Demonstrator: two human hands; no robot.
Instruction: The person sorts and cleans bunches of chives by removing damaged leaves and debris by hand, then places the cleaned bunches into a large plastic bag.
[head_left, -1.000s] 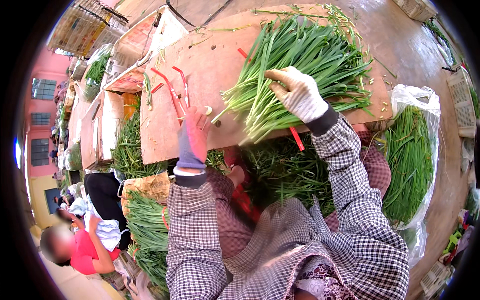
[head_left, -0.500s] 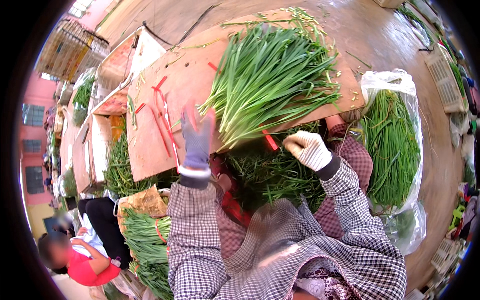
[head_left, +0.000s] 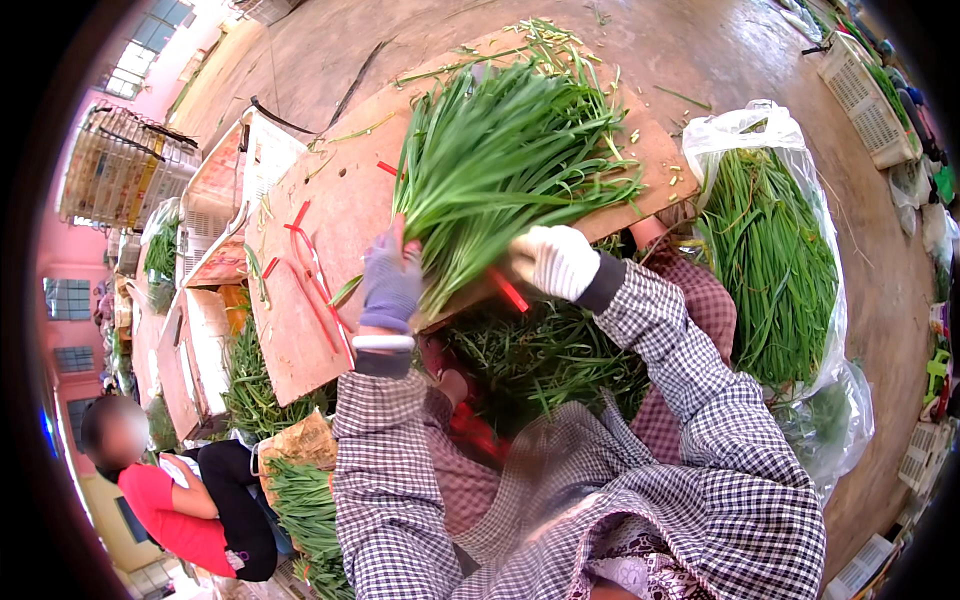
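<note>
The green leaf bunch (head_left: 515, 145) lies on the surface (head_left: 345, 225), at 12 o'clock in view. Left hand (head_left: 390, 282): at the bunch's 7 o'clock, against the stems; grip closure cannot be determined. Right hand (head_left: 560, 263): at 5 o'clock, fingers curled; blur obscures whether its grip pinches stems. Red strips (head_left: 322, 285): 8 o'clock.

Leaf heap (head_left: 505, 150) on board (head_left: 335, 185); straps (head_left: 321, 287) left of heap; bagged leaves (head_left: 768, 260) right of board; box (head_left: 275, 150) left.
</note>
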